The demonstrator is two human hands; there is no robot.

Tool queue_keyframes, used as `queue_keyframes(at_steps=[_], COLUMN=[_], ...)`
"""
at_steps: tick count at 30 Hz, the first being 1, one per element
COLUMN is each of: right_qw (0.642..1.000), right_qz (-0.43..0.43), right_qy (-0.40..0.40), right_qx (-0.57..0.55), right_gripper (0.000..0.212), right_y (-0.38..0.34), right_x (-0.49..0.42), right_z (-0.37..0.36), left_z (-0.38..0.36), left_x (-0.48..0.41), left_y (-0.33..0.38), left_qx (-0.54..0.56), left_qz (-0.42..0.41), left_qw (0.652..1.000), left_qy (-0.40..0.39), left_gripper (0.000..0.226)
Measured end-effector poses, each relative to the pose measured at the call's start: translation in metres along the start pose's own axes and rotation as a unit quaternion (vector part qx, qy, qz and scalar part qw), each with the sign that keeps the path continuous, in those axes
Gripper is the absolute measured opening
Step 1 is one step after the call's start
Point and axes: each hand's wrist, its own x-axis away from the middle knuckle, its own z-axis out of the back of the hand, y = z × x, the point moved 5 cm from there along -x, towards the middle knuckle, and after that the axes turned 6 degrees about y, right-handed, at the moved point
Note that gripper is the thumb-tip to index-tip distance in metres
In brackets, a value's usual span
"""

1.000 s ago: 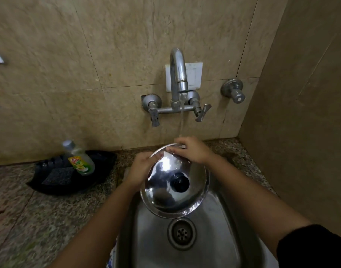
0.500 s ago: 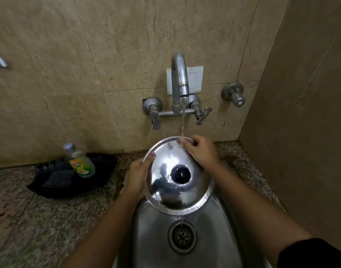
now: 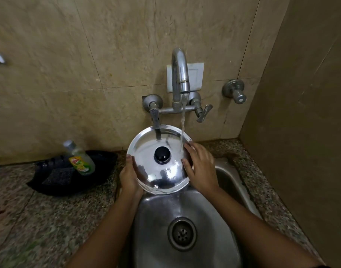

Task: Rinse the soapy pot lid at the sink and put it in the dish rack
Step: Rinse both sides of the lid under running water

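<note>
A round shiny steel pot lid (image 3: 146, 149) with a black knob (image 3: 161, 154) is tilted towards me over the back of the steel sink (image 3: 158, 225). My left hand (image 3: 130, 177) grips its lower left rim. My right hand (image 3: 201, 167) lies with spread fingers on its right edge. Water streams from the tap (image 3: 180, 74) onto the lid's upper right part and runs off its lower rim into the basin. No dish rack is in view.
A dish soap bottle (image 3: 80, 158) leans in a black tray (image 3: 69, 171) on the speckled counter, left of the sink. A second wall valve (image 3: 234, 91) sticks out at right. A side wall closes the right.
The lid has risen and tipped more upright, facing me. My right hand slid from its top rim down to its right edge. The water now lands on the lid's upper right.
</note>
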Motion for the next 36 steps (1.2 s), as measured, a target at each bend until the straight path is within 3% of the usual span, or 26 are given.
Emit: queue_keyframes(at_steps=[5, 13, 20, 26, 28, 33, 36], right_qw=[0.999, 0.996, 0.997, 0.999, 0.999, 0.983, 0.985], right_qz=[-0.021, -0.061, -0.045, 0.028, 0.011, -0.112, -0.063], right_qy=[-0.019, 0.061, 0.065, 0.02, 0.036, 0.101, 0.097], right_qx=[0.025, 0.039, 0.027, -0.007, -0.035, -0.102, -0.13], right_gripper=[0.052, 0.05, 0.051, 0.061, 0.057, 0.049, 0.042], right_y=[0.009, 0.017, 0.006, -0.003, -0.005, -0.006, -0.008], right_x=[0.007, 0.012, 0.038, 0.062, 0.063, 0.039, 0.035], right_z=[0.0, 0.024, 0.021, 0.005, 0.006, 0.011, 0.012], left_z=[-0.024, -0.058, -0.035, -0.006, 0.005, 0.024, 0.027], left_x=[0.003, 0.024, 0.026, 0.024, 0.023, 0.019, 0.015], left_y=[-0.018, -0.034, -0.023, 0.001, 0.008, 0.007, 0.001], left_qx=[-0.024, -0.045, -0.092, -0.151, -0.167, -0.145, -0.101], left_qz=[0.028, 0.033, -0.04, -0.121, -0.129, -0.09, -0.048], left_qw=[0.999, 0.997, 0.992, 0.975, 0.971, 0.98, 0.992], left_qy=[0.003, -0.054, -0.072, -0.108, -0.116, -0.101, -0.066], left_gripper=[0.039, 0.03, 0.034, 0.03, 0.031, 0.026, 0.03])
